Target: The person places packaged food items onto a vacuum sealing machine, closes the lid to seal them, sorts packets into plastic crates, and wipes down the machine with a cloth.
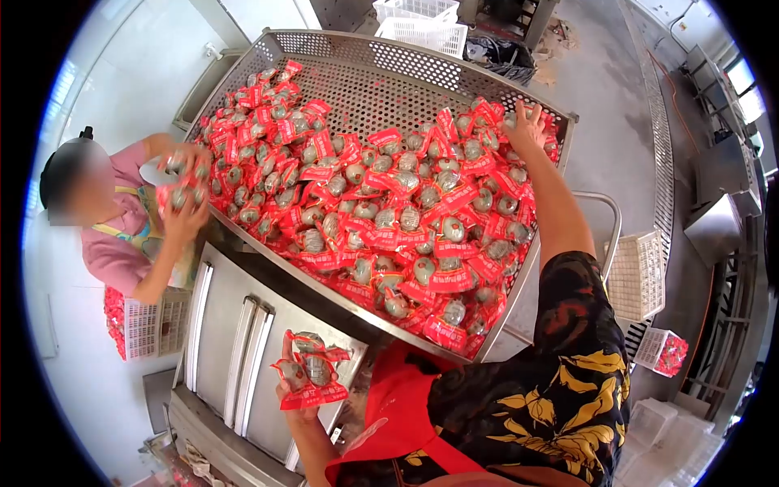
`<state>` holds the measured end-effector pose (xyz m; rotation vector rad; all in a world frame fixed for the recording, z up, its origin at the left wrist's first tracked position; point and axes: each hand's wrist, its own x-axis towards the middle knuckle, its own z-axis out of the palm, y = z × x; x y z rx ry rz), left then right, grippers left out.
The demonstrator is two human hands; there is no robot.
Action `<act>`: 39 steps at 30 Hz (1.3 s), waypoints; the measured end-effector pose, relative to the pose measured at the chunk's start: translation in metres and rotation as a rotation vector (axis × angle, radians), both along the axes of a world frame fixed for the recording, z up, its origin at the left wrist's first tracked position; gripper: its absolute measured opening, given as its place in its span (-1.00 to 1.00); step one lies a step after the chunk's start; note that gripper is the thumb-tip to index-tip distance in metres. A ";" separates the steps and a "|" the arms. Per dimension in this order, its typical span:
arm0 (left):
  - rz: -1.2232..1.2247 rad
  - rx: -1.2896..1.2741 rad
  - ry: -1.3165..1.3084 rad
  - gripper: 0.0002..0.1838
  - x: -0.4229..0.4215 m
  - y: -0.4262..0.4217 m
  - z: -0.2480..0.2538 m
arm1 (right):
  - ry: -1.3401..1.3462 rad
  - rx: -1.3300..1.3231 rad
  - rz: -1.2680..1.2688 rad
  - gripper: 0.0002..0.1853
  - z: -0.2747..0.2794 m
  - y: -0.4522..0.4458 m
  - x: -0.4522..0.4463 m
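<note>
Beside perforated bin (357, 97), left hand (300, 412) holding red packets (316, 372)

Right hand (526, 127) outstretched (left hand (299, 407) curled).

Food-packing workroom, by its fittings: perforated metal tray (357, 85), centre of frame, heaped with red packets (450, 230); white plastic crates (422, 34), top centre; aproned co-worker (114, 252), left. Grated floor drain (661, 146), upper right; steel equipment (722, 169), right edge, possibly machinery, too warped to be sure.
</note>
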<state>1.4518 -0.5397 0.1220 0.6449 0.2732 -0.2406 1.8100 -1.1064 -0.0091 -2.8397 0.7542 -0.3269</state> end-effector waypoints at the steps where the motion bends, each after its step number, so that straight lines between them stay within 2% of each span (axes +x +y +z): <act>1: 0.000 0.011 0.004 0.11 0.004 -0.004 0.001 | 0.109 -0.051 -0.048 0.01 -0.004 -0.005 0.009; 2: 0.016 0.068 0.017 0.10 0.007 -0.009 0.003 | 0.115 -0.040 -0.048 0.01 -0.006 -0.013 0.017; 4: 0.030 0.142 0.046 0.10 0.013 -0.016 0.009 | 0.157 0.057 -0.205 0.02 -0.006 -0.024 0.020; 5: 0.030 0.151 0.040 0.11 0.016 -0.020 0.011 | 0.186 0.167 -0.185 0.03 0.001 -0.032 0.015; 6: 0.031 0.155 0.038 0.12 0.018 -0.023 0.012 | 0.153 0.149 -0.193 0.06 -0.015 -0.041 0.016; 8: -0.020 0.136 0.002 0.14 0.027 -0.023 0.008 | 0.056 -0.088 -0.228 0.09 -0.050 -0.037 0.018; 9: -0.047 0.072 -0.020 0.15 0.032 -0.024 0.003 | 0.053 -0.098 -0.231 0.09 -0.038 -0.033 0.017; 10: -0.074 0.012 -0.035 0.18 0.034 -0.024 0.001 | 0.205 -0.050 -0.144 0.06 -0.017 -0.022 0.009; 11: -0.050 0.049 0.000 0.20 0.038 -0.031 0.005 | 0.356 0.000 -0.056 0.03 0.005 -0.011 0.002; 12: -0.064 0.050 0.004 0.22 0.042 -0.034 0.004 | 0.363 -0.006 -0.058 0.03 0.024 -0.002 -0.002; 14: -0.139 0.083 -0.001 0.24 0.052 -0.036 0.002 | 0.087 -0.206 0.043 -0.06 0.052 0.016 -0.022; 15: -0.176 0.119 -0.015 0.25 0.059 -0.036 0.002 | 0.104 -0.207 0.036 -0.06 0.070 0.026 -0.039; 17: -0.236 0.147 -0.034 0.25 0.079 -0.041 0.000 | -0.329 -0.037 0.297 -0.26 0.105 0.042 -0.084; 18: -0.300 0.182 -0.116 0.20 0.091 -0.046 -0.002 | -0.331 -0.051 0.274 -0.26 0.112 0.045 -0.113; 20: -0.436 0.238 -0.303 0.11 0.120 -0.063 -0.006 | -0.496 -0.004 0.424 -0.41 0.133 0.053 -0.184; 22: -0.534 0.287 -0.343 0.03 0.145 -0.088 -0.009 | -0.419 0.034 0.358 -0.44 0.154 0.062 -0.275; 23: -0.615 0.233 -0.367 -0.01 0.160 -0.104 -0.015 | -0.350 0.005 0.286 -0.43 0.153 0.061 -0.322; 24: -0.640 0.326 -0.361 -0.04 0.169 -0.120 -0.008 | -0.275 0.056 0.213 -0.44 0.152 0.061 -0.373; 25: -0.688 0.362 -0.435 -0.04 0.180 -0.136 -0.009 | -0.210 0.015 0.143 -0.44 0.144 0.061 -0.427; 26: -0.734 0.397 -0.511 -0.04 0.194 -0.155 -0.013 | -0.121 0.100 0.003 -0.46 0.150 0.076 -0.476; 27: -0.734 0.538 -0.663 -0.03 0.211 -0.176 -0.025 | -0.076 0.227 -0.137 -0.48 0.146 0.088 -0.528; 28: -0.727 0.677 -0.815 -0.02 0.226 -0.200 -0.038 | -0.044 0.243 -0.216 -0.50 0.143 0.104 -0.576; 29: -0.737 0.678 -0.875 -0.01 0.236 -0.228 -0.045 | -0.017 0.313 -0.328 -0.53 0.146 0.126 -0.619; 30: -0.609 0.893 -1.150 -0.02 0.245 -0.253 -0.049 | -0.087 0.163 -0.240 -0.44 0.116 0.134 -0.685; 31: -0.584 0.979 -1.229 -0.03 0.254 -0.283 -0.054 | -0.098 0.252 -0.389 -0.45 0.111 0.162 -0.730; 32: -0.475 1.037 -1.374 0.01 0.263 -0.311 -0.065 | -0.113 0.342 -0.545 -0.47 0.108 0.189 -0.763; 33: -0.306 1.074 -1.629 0.03 0.278 -0.342 -0.077 | -0.084 0.359 -0.671 -0.47 0.113 0.215 -0.784; 34: -0.405 1.121 -1.574 0.03 0.281 -0.368 -0.081 | -0.056 0.374 -0.816 -0.48 0.119 0.244 -0.803; 35: -0.386 1.260 -1.680 0.01 0.286 -0.397 -0.091 | -0.128 0.410 -0.902 -0.48 0.111 0.267 -0.831; 36: -0.319 1.248 -1.803 -0.04 0.286 -0.423 -0.096 | -0.125 0.492 -1.081 -0.52 0.137 0.287 -0.815; 37: -0.298 1.462 -1.867 -0.09 0.278 -0.444 -0.099 | -0.092 0.413 -1.087 -0.54 0.142 0.304 -0.824; 38: -0.577 1.425 -1.796 -0.15 0.275 -0.462 -0.097 | -0.042 0.406 -1.139 -0.55 0.152 0.318 -0.832; 39: -0.632 1.481 -2.029 -0.20 0.300 -0.496 -0.129 | -0.009 0.459 -1.197 -0.57 0.156 0.331 -0.843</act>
